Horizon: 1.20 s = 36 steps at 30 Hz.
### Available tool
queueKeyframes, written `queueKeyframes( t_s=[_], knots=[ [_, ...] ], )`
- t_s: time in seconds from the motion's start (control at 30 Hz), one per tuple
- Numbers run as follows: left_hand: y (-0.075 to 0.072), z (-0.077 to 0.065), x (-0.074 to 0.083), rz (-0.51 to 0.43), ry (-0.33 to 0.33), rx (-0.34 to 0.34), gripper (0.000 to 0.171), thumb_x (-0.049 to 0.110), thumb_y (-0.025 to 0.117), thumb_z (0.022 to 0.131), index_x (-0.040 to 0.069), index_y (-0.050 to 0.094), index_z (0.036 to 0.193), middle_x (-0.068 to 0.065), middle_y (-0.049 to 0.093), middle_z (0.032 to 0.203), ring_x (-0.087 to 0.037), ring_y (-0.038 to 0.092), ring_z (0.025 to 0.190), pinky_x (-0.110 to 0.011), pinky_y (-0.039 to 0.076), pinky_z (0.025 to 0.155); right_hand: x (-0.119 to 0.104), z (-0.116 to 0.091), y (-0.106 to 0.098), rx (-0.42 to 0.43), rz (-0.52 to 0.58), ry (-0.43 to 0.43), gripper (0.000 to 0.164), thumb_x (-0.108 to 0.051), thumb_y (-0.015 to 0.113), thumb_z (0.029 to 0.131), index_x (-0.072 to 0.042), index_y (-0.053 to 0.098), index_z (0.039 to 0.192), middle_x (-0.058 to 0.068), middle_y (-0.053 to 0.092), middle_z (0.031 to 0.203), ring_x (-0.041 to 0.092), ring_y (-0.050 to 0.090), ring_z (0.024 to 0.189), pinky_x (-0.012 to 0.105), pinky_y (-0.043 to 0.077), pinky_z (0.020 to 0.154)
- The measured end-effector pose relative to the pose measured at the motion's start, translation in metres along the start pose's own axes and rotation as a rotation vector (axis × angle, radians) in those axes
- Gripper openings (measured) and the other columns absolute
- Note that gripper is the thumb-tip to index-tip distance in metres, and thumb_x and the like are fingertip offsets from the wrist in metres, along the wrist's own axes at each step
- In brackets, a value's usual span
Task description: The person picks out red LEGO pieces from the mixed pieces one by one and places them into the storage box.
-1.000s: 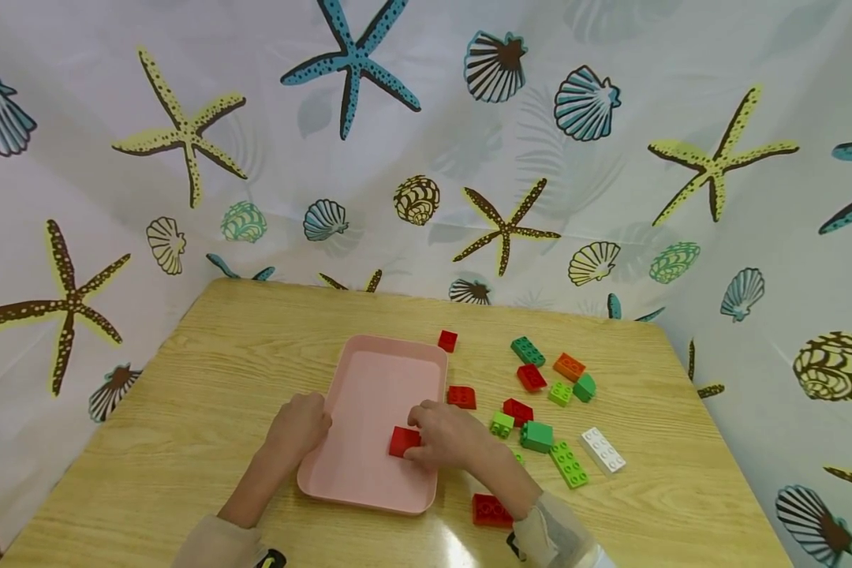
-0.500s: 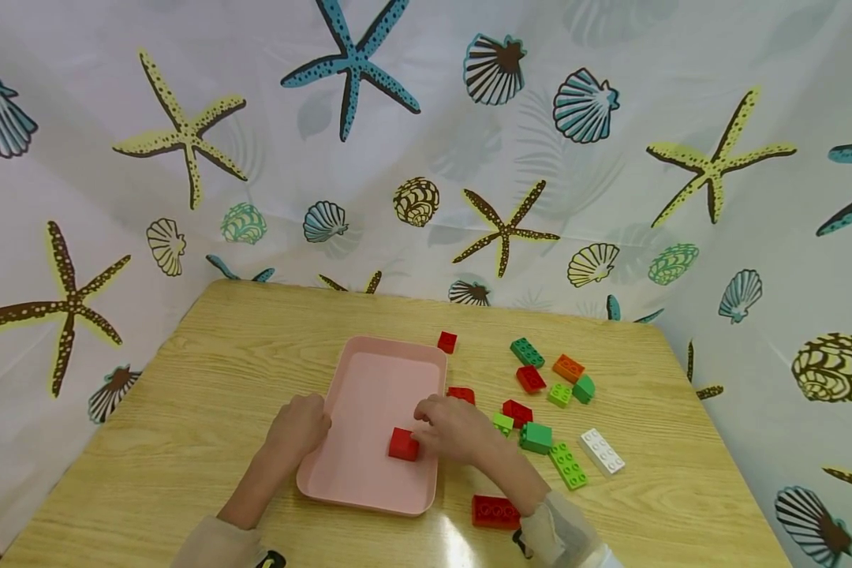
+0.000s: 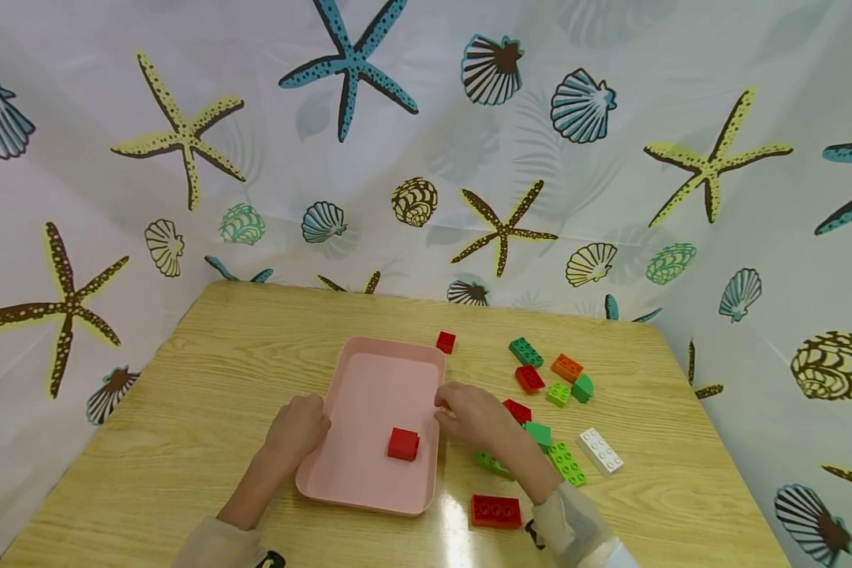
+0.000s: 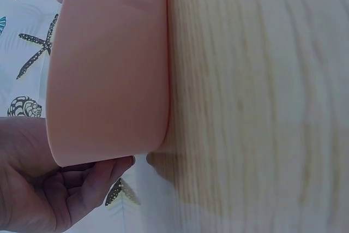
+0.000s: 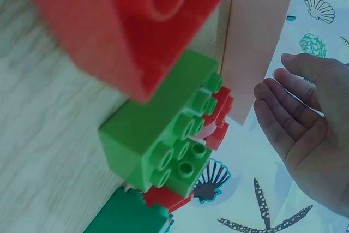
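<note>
On counter (image 3: 255,339), note tray (image 3: 376,390) gripped by left hand (image 3: 300,426), right hand (image 3: 472,414) loose, empty; avoid tugging, likely to shift red brick (image 3: 401,444) inside.

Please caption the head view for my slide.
Left hand holds a pink tray with a red block inside, empty right hand near the opposite rim.

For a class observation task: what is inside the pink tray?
The pink tray holds one red brick; whatever is directly under that brick is covered and cannot be seen.
</note>
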State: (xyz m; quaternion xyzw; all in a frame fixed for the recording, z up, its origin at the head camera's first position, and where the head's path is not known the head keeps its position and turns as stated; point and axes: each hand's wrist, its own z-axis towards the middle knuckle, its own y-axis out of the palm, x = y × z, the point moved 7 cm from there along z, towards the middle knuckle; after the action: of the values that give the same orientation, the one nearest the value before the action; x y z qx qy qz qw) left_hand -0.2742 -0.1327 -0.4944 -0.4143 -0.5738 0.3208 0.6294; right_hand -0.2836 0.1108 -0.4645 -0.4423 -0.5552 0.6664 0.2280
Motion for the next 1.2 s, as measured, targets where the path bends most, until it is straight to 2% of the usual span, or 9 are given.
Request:
queueKeyframes(
  t_s=[0.2,0.43,0.6,0.9,1.2],
  knots=[
    [0.000,0.000,0.000,-0.004,0.000,0.002,0.026,-0.004,0.057,0.091,0.003,0.051,0.066,-0.004,0.043,0.057,-0.015,0.043,0.048,-0.026,0.035,0.043,0.009,0.002,0.000,0.023,0.023,0.012,0.009,-0.016,0.067,0.095,-0.008,0.067,0.100,0.002,0.065,0.093,0.015,0.057,0.080,0.033,0.052,0.075],
    [-0.001,0.000,0.001,0.015,0.017,0.016,0.026,-0.004,0.058,0.091,0.003,0.051,0.066,-0.004,0.044,0.057,-0.015,0.043,0.048,-0.027,0.036,0.043,0.018,0.002,0.000,0.006,0.014,0.071,0.021,-0.021,0.069,0.095,-0.007,0.068,0.110,0.005,0.065,0.099,0.017,0.057,0.084,0.036,0.051,0.079],
    [0.001,0.002,-0.001,0.011,0.020,0.014,0.027,-0.004,0.058,0.091,0.003,0.051,0.066,-0.004,0.044,0.056,-0.014,0.042,0.047,-0.025,0.035,0.042,0.024,0.000,-0.001,0.011,0.000,0.087,0.020,-0.019,0.071,0.094,-0.008,0.068,0.110,0.004,0.064,0.099,0.017,0.057,0.085,0.036,0.051,0.079],
    [0.003,0.001,-0.002,-0.008,0.010,0.002,0.029,-0.005,0.056,0.091,0.004,0.050,0.064,-0.003,0.041,0.056,-0.014,0.040,0.047,-0.024,0.033,0.042,0.032,-0.002,0.002,0.045,0.014,0.088,0.023,-0.015,0.071,0.093,-0.005,0.067,0.113,0.007,0.063,0.102,0.020,0.056,0.089,0.039,0.051,0.082],
    [0.003,0.001,-0.004,-0.011,0.003,0.001,0.029,-0.006,0.054,0.090,0.005,0.049,0.064,-0.003,0.041,0.056,-0.014,0.040,0.048,-0.025,0.034,0.042,0.038,-0.002,0.004,0.119,-0.044,0.054,0.032,-0.015,0.075,0.089,-0.003,0.066,0.117,0.011,0.062,0.109,0.024,0.057,0.098,0.040,0.051,0.084]
  ],
)
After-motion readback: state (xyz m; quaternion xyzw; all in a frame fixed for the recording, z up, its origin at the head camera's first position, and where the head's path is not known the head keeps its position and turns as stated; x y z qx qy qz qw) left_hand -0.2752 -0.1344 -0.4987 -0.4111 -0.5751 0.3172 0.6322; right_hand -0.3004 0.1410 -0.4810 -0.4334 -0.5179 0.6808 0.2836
